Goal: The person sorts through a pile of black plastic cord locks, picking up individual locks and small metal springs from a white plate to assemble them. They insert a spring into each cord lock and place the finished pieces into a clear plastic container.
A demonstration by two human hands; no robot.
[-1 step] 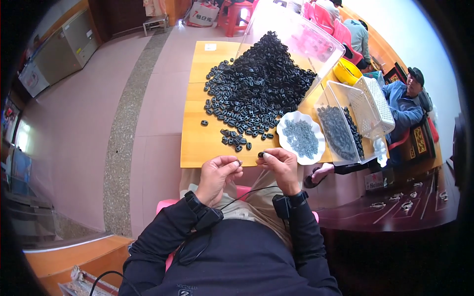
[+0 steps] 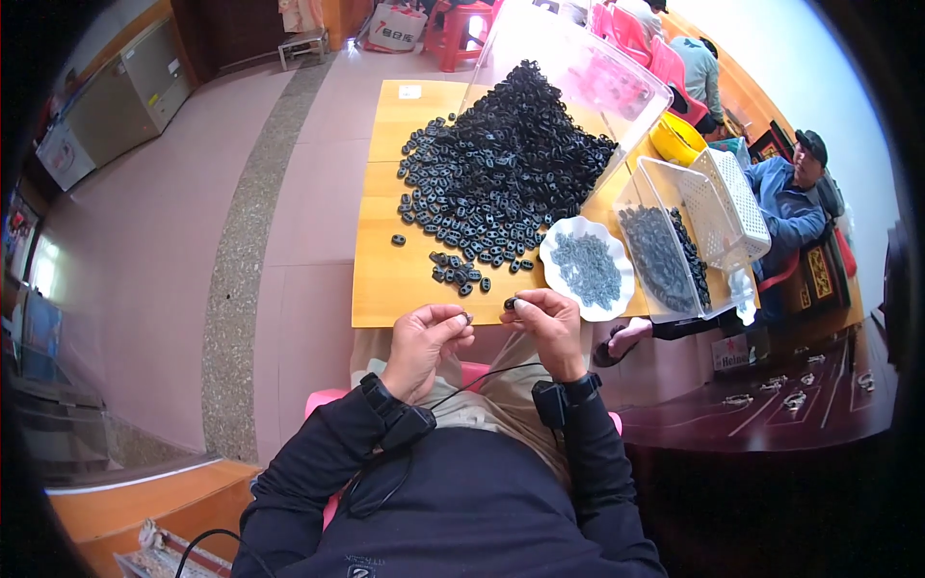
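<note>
While seated at the yellow wooden table (image 2: 385, 289), working at its near edge, above the lap. Heaped across the tabletop, a big pile of small black ring-shaped pieces (image 2: 506, 164), spilling from a tipped clear plastic bin (image 2: 617, 87), probably to keep stock within reach. Beside it, a white scalloped dish (image 2: 554, 255) with greyer pieces. Left hand (image 2: 424, 347) pinched closed on one small black piece (image 2: 466, 316) at the fingertips. Right hand (image 2: 549, 328) likewise nipping another black piece (image 2: 510, 302) between thumb and forefinger. Both pieces at the very tips, near each other.
</note>
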